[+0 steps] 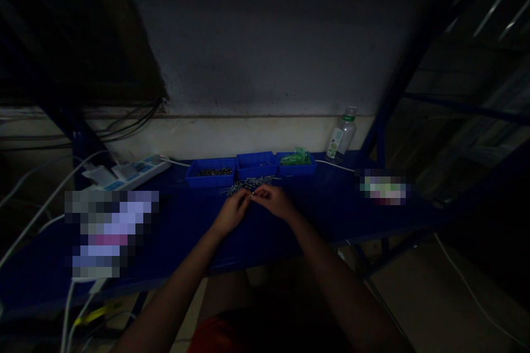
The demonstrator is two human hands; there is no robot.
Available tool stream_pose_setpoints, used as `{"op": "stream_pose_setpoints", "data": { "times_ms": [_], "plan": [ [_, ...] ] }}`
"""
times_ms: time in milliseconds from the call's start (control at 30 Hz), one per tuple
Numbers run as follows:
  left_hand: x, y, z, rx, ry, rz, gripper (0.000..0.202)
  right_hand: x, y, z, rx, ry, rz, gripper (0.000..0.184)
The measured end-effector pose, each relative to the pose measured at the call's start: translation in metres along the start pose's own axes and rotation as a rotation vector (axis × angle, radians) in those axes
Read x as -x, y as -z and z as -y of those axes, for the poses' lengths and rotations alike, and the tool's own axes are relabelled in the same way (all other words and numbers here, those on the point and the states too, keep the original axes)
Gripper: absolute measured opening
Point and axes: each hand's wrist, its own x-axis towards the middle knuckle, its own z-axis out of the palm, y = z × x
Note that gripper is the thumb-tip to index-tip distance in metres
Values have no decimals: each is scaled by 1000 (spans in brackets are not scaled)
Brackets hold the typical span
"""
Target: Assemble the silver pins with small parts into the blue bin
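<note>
My left hand (232,210) and my right hand (273,200) meet over the blue shelf (314,209), fingertips pinched together on a small metal part (251,194) too small to name. Just beyond the fingers lies a loose pile of thin metal pins (248,182). Behind the pile stand three blue bins in a row: the left bin (211,172) holds dark small parts, the middle bin (256,164) looks dark inside, the right bin (296,163) holds green pieces.
A clear bottle with a green cap (342,135) stands at the back right. A white power strip (132,172) with cables lies at the back left. Blurred patches cover things at the left and right of the shelf. Dark wall behind, blue rack posts on both sides.
</note>
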Motion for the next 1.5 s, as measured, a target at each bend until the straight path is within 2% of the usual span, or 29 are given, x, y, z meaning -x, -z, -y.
{"op": "stream_pose_setpoints", "data": {
  "times_ms": [267,500,900,1267,1500],
  "plan": [
    [1,0,0,-25,-17,42,24,1,-4,2,60,38,19,20],
    [0,1,-1,21,4,24,29,-2,-2,1,41,-7,-4,20],
    [1,1,1,-148,-57,27,25,-1,-2,-4,51,-61,45,26],
    [0,2,4,-27,-40,-3,28,1,0,2,84,-3,7,22],
    [-1,2,7,9,-31,-6,25,2,-2,2,162,60,-27,26]
  ]
}}
